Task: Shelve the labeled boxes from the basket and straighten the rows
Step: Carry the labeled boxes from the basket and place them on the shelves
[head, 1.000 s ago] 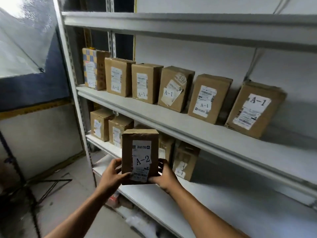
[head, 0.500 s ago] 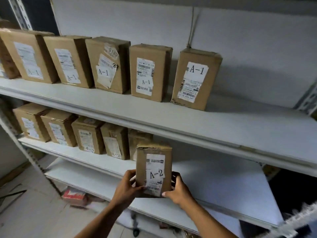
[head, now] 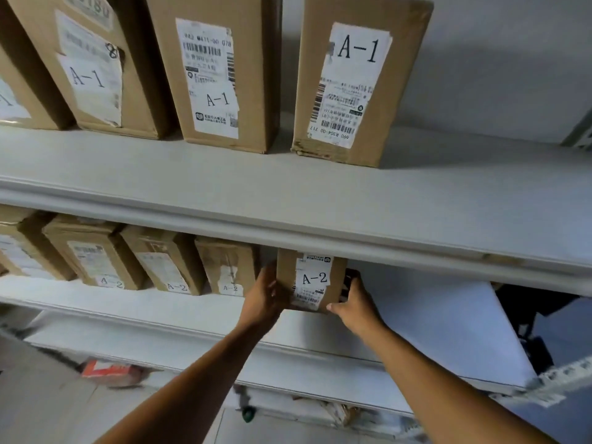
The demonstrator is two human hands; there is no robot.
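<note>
A-2 box (head: 309, 283), gripped at its sides by left hand (head: 264, 294) and right hand (head: 355, 299), wants sliding in flush beside the A-2 row (head: 166, 267), label facing out.

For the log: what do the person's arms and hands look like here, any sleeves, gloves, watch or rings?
Both forearms are bare as far as the frame shows; no sleeve is visible. The left hand and right hand wear no gloves. No watch, band or ring shows on either.
</note>
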